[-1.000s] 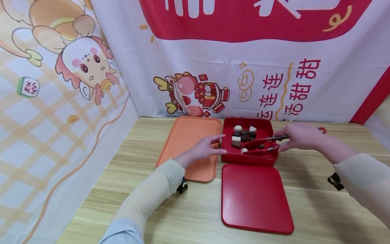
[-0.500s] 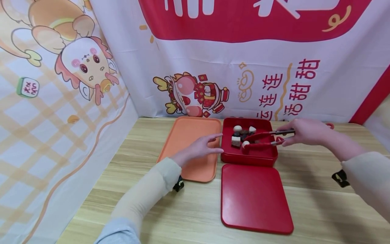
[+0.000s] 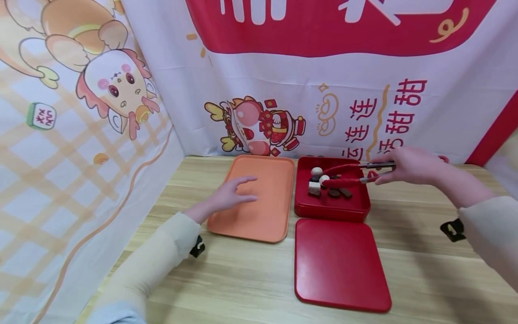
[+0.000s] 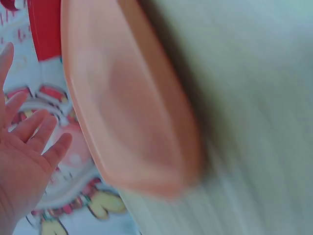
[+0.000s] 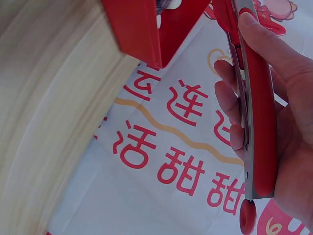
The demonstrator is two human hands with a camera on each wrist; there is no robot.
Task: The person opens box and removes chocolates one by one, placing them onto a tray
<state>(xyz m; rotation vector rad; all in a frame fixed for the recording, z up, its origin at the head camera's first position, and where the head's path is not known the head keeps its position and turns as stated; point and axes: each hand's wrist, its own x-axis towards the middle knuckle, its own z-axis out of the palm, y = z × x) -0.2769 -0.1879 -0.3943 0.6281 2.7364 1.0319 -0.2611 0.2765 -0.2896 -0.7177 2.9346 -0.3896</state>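
My right hand (image 3: pixel 408 166) grips a pair of red-tipped tongs (image 5: pixel 261 107) with steel arms and red grips, thumb on one side and fingers curled round the other. The tips reach over the red box (image 3: pixel 332 212), and a small white ball (image 3: pixel 324 179) shows between them. Inside the box are another white ball (image 3: pixel 317 171), a white-and-brown block (image 3: pixel 314 187) and several dark chocolate-like pieces (image 3: pixel 334 193). My left hand (image 3: pixel 226 194) hovers over the orange tray (image 3: pixel 269 211), fingers apart and holding nothing. In the left wrist view its palm (image 4: pixel 24 166) shows.
A flat red lid (image 3: pixel 341 265) lies on the wooden table (image 3: pixel 243 279) in front of the box. Right behind the box and tray hangs a printed cloth (image 3: pixel 251 76). Another patterned cloth (image 3: pixel 60 171) borders the left side.
My left hand has drawn back left from the box's edge to over the tray. The tongs and the white ball between their tips have moved up and away from the box's front.
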